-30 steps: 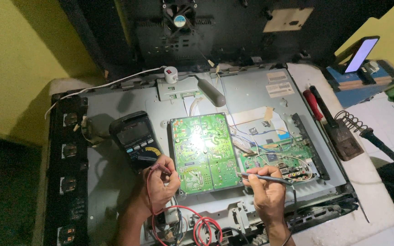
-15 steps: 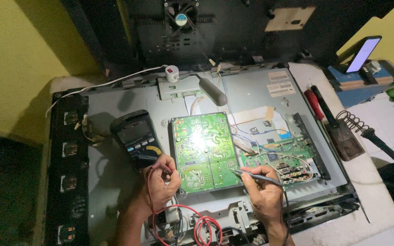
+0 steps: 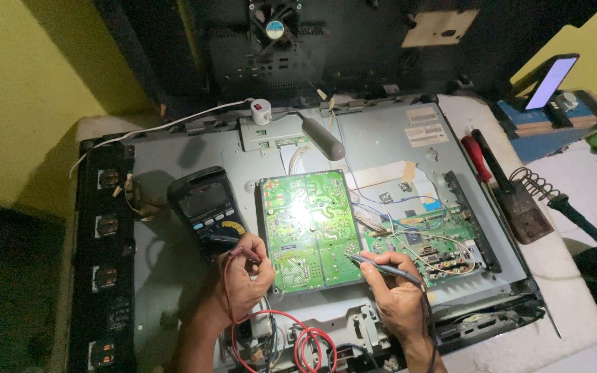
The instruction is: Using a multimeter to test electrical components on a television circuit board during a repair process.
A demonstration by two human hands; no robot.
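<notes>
The right hand (image 3: 396, 293) is clamped pen-style on a slim dark probe (image 3: 381, 266), whose long axis runs from the fingers toward ten o'clock; its tip rests at the lower right edge of the large green circuit board (image 3: 309, 231), so that board lies up and to the left of this hand. The left hand (image 3: 243, 280) is closed around a second probe with a red lead (image 3: 274, 324), at the board's lower left corner, with the board at its two o'clock. The right hand's tip is the one on the board; whether the left probe's tip touches it I cannot tell. A dark multimeter (image 3: 205, 207) sits just at eleven o'clock of the left hand. A smaller green board (image 3: 426, 245) lies at one o'clock of the right hand, close by.
</notes>
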